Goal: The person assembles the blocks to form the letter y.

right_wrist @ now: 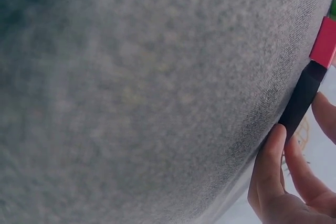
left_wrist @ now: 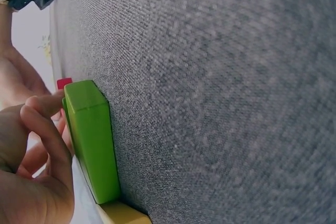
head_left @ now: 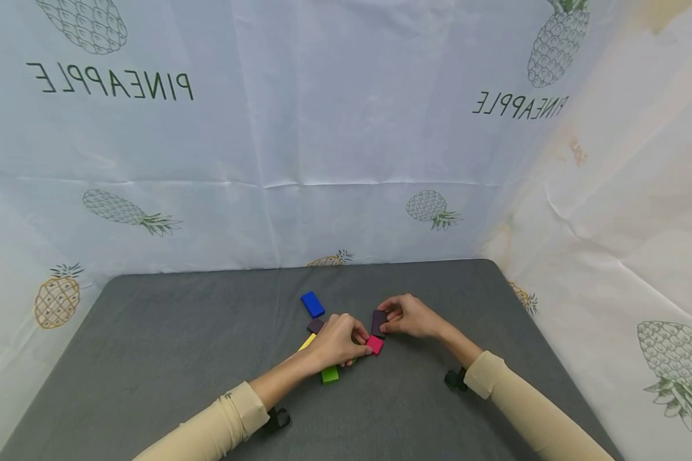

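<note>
Flat rectangular blocks lie on the grey cloth. My left hand (head_left: 337, 342) pinches the red block (head_left: 375, 344) between thumb and fingers, at its left side. Against the red block's far edge sits a dark purple block (head_left: 377, 323), which looks black in the right wrist view. My right hand (head_left: 412, 317) holds that dark block, with the thumb on one side and fingertips at its far end. Below my left hand a green block (left_wrist: 92, 145) shows in the left wrist view, meeting a yellow block (left_wrist: 123, 214) at one end. My left palm hides part of the group.
A blue block (head_left: 313, 304) lies farthest back, with another dark block (head_left: 316, 326) just in front of it. The grey table (head_left: 179, 358) ends at a white pineapple-print curtain (head_left: 334, 128) behind and at the sides. Dark straps sit on both wrists.
</note>
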### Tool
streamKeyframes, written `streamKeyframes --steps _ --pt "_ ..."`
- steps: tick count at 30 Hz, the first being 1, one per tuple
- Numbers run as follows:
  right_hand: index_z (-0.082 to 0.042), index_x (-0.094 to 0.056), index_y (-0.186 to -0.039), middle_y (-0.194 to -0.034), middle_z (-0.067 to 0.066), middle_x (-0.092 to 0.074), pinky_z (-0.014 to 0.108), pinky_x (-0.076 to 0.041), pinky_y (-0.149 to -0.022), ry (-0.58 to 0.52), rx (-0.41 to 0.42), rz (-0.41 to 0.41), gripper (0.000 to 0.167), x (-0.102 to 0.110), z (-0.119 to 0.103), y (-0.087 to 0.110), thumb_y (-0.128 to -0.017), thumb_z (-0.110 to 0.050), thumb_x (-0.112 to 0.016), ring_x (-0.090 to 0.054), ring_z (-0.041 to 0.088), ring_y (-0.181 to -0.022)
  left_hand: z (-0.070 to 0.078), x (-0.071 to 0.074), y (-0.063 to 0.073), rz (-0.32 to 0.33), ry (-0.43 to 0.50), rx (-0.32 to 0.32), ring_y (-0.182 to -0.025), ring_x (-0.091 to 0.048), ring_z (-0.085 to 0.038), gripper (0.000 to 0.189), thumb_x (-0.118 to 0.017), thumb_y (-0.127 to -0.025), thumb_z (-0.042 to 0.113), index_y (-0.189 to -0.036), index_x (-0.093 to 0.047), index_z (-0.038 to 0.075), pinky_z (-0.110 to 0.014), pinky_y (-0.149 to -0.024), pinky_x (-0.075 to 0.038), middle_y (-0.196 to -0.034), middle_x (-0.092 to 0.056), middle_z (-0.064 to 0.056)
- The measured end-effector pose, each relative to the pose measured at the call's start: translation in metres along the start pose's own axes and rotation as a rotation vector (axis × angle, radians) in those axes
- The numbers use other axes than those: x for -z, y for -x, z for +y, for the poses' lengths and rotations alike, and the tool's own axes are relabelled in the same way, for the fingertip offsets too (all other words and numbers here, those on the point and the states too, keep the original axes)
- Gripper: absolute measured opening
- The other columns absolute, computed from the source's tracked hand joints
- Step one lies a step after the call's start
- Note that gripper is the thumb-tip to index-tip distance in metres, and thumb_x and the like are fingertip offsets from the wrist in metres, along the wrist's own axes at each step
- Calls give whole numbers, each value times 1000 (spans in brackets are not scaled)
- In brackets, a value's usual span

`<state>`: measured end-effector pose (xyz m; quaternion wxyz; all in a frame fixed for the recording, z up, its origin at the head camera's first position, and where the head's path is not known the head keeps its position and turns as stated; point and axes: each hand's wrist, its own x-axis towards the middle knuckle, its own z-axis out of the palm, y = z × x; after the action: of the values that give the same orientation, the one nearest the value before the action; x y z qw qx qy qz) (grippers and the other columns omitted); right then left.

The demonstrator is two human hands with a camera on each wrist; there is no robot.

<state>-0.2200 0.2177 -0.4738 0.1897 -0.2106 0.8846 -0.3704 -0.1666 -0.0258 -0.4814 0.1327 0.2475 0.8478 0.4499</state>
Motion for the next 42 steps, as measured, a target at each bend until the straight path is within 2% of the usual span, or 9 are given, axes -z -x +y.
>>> streamKeyframes --steps 9,16,23,29,35,42 --pt "6 -70 -133 -127 23 -76 39 -65 -89 -2 -6 2 45 -2 -3 0 -96 -17 -84 -77 26 -107 -4 1 2 -2 14 -10 -45 -59 1 17 -87 -92 9 -103 -80 -1 -21 -45 -52 -87 -81 -9" --pt "2 -72 -133 -133 21 -74 42 -64 -93 10 -29 41 44 4 -10 -3 -96 -19 -84 -74 27 -112 -6 2 4 0 18 -17 -45 -59 0 15 -86 -92 10 -103 -81 0 -22 -45 -52 -87 -81 -8" --pt "5 -70 -136 -138 25 -72 47 -62 -102 8 97 60 43 9 -23 -19 -100 -17 -79 -72 40 -121 -6 1 6 0 53 1 -43 -59 0 11 -84 -95 8 -102 -81 0 -23 -45 -54 -85 -81 -8" --pt "4 -68 -140 -144 25 -69 47 -60 -108 -45 162 12 45 6 -37 -39 -102 -18 -77 -69 43 -129 -8 -2 6 13 49 -17 -42 -58 2 10 -82 -96 6 -102 -81 -2 -23 -45 -54 -84 -81 -9" --pt "3 -67 -142 -145 25 -67 44 -60 -109 -83 153 -53 45 0 -49 -57 -103 -16 -76 -67 43 -133 -7 -4 6 34 38 -12 -42 -58 1 9 -81 -96 7 -102 -82 1 -24 -45 -54 -87 -82 -9" --pt "6 -66 -141 -145 27 -67 42 -60 -109 -121 178 -88 43 -2 -47 -55 -103 -11 -74 -67 45 -133 -7 5 12 38 56 -25 -42 -59 1 13 -78 -99 8 -107 -81 -1 -25 -45 -55 -94 -83 -13"
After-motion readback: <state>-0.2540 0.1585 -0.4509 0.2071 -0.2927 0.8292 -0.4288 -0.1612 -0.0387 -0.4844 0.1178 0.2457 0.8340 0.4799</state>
